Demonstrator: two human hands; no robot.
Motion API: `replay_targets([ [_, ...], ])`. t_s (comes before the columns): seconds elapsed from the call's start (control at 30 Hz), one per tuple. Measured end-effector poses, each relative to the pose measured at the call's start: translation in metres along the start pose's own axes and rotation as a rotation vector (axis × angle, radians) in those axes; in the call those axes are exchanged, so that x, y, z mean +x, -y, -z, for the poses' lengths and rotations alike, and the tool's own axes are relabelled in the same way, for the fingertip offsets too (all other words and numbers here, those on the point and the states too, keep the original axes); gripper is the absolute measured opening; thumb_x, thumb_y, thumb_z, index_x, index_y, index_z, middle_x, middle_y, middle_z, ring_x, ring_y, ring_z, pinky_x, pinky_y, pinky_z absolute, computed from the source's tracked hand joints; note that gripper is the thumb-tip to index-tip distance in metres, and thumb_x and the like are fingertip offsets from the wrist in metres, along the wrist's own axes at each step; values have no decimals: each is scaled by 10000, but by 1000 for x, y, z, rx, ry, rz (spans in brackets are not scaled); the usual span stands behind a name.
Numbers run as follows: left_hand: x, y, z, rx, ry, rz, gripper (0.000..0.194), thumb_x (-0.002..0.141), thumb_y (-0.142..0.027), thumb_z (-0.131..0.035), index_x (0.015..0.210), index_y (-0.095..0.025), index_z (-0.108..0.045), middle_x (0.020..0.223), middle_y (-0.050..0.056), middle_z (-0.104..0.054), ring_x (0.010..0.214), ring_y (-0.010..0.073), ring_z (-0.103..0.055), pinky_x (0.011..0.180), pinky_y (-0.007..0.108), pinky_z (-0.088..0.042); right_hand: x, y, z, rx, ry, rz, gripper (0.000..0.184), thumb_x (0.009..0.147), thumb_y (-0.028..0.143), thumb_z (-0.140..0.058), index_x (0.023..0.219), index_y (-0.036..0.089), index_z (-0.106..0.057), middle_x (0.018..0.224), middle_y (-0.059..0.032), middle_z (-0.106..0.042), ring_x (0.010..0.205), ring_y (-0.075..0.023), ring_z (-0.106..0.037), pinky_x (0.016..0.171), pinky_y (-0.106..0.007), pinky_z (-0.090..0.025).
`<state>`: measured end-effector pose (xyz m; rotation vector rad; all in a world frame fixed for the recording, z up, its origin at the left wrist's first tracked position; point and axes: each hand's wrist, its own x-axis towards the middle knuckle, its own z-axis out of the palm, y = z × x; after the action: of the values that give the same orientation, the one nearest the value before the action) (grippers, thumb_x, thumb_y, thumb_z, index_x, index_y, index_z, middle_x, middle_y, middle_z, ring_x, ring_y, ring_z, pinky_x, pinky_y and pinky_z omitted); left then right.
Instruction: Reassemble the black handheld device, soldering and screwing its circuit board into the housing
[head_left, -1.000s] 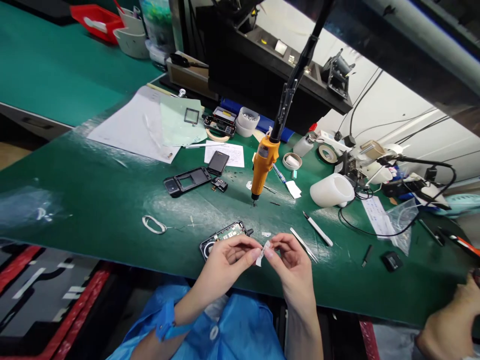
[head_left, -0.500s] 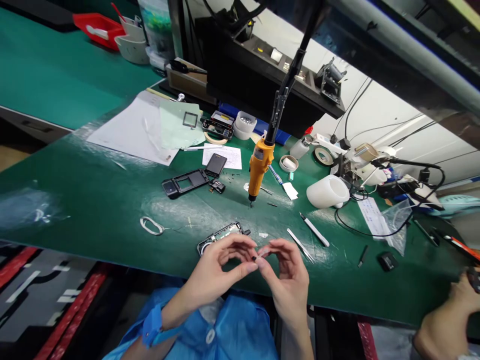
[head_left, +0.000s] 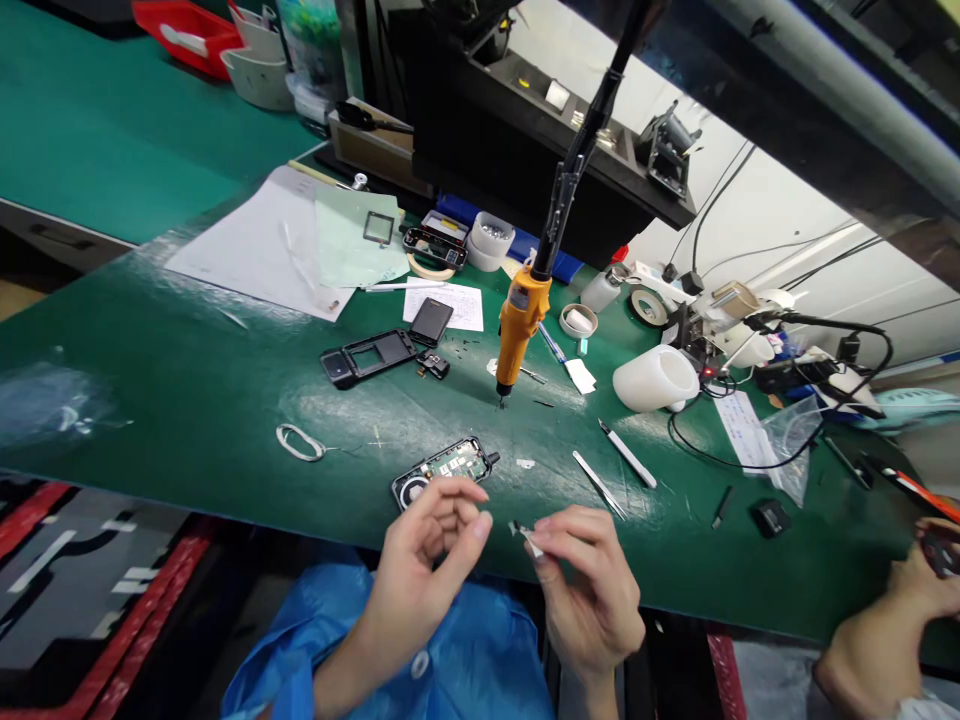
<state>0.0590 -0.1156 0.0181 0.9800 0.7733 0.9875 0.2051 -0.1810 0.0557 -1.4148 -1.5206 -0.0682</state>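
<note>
My right hand (head_left: 589,580) pinches a small whitish strip-like piece (head_left: 528,538) with a darker end between thumb and forefinger; its exact kind is too small to make out. Left of it, my left hand (head_left: 429,560) is empty, thumb and forefinger apart and the other fingers curled. Just beyond my left hand lies an opened handheld device (head_left: 450,462) with its circuit board showing and a round part at its left end. My left fingers partly cover its near edge. A small white scrap (head_left: 526,463) lies right of the device.
An orange electric screwdriver (head_left: 517,325) hangs over the bench. Tweezers (head_left: 598,484) and a white-handled knife (head_left: 628,455) lie to the right. A phone housing (head_left: 367,358), a battery (head_left: 431,322) and a coiled white wire (head_left: 300,443) sit left. Another person's hand (head_left: 911,590) is at far right.
My hands have come apart. The small piece stays in my right hand, which has moved slightly right and down, while my left hand has let go and shifted left, uncovering more of the device.
</note>
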Motion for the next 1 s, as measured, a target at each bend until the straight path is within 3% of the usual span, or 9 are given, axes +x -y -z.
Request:
replay_targets([
  [0.03,-5,3,-2,-83,21,64,189,969,-383,-837,1012,-208,-780,705,-39,-669,466,61,-566,430,112,-478,0,0,0,-45,-3,39,107,1083,151,-672,1040,209,-750,903,-26,-750,844,-143,-719,739,-300,-604],
  [0.13,-11,5,-5,-257,84,173,358,894,-514,-926,986,-189,-804,727,-10,-715,522,85,-646,482,131,-566,-1,1,1,-113,41,117,127,1095,159,-650,1051,208,-759,907,-34,-751,833,-149,-699,723,-325,-596],
  [0.37,0,-4,-3,-332,99,190,258,869,-437,-972,921,-211,-859,776,11,-803,635,109,-775,620,116,-638,-3,4,4,-160,103,148,147,1110,203,-644,1070,228,-783,895,-24,-767,824,-157,-682,754,-367,-541],
  [0.5,2,-10,-2,-203,59,66,199,869,-422,-970,907,-246,-886,846,13,-839,706,124,-818,671,110,-650,0,6,3,-157,114,104,143,1110,186,-644,1042,212,-767,873,-5,-771,801,-142,-690,792,-370,-501],
  [0.6,3,-12,1,15,34,-151,33,928,-296,-911,910,-273,-896,879,4,-848,783,124,-831,737,106,-650,1,7,3,-170,116,54,128,1106,180,-655,1046,218,-761,874,13,-777,789,-134,-698,819,-368,-487],
  [0.7,5,-12,3,218,42,-337,101,983,-200,-831,936,-267,-892,887,5,-855,817,121,-825,798,116,-648,1,8,2,-179,112,-2,112,1084,148,-679,1079,223,-762,900,15,-782,793,-134,-707,824,-369,-485],
  [1.0,5,-12,6,274,50,-379,179,1009,-134,-780,962,-278,-874,924,-26,-871,847,137,-844,840,155,-668,0,8,-5,-159,119,-98,148,1054,146,-722,1125,266,-772,923,13,-801,773,-158,-727,790,-400,-491],
])
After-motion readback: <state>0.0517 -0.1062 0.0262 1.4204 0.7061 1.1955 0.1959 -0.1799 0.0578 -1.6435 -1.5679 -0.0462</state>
